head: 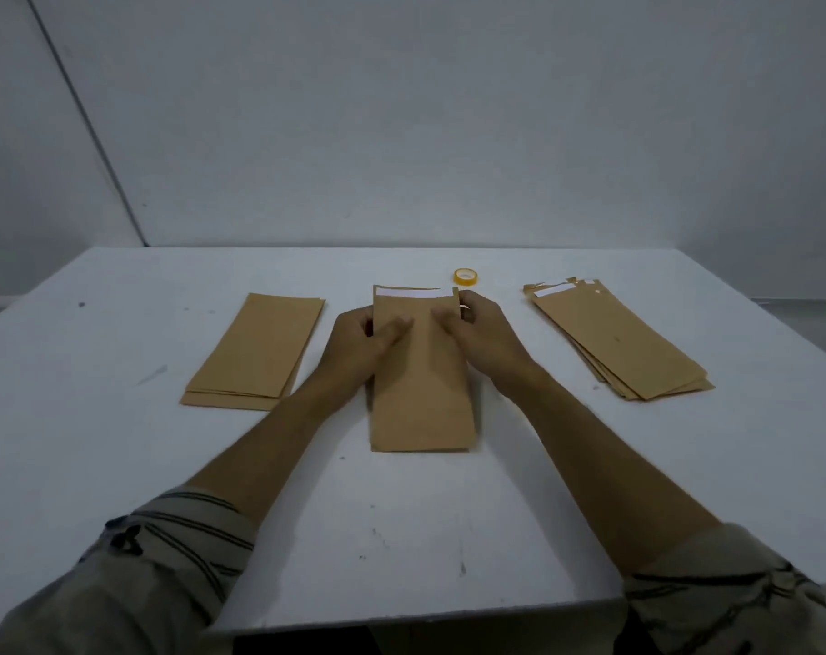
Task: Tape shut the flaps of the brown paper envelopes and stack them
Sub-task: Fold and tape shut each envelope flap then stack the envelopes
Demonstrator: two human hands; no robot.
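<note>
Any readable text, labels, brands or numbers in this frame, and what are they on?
None readable. The envelope in hand shows only a blank white strip near its top edge; the left stack and right stack are plain brown. The tape roll is too small to show any print.

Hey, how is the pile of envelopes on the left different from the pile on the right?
The left pile is neatly squared, while the right pile is fanned out and messy. The right pile shows white strips and ragged flaps at its far end; the left pile's top shows plain brown paper only. The right pile looks thicker. Both are brown paper envelopes lying flat on the white table.
</note>
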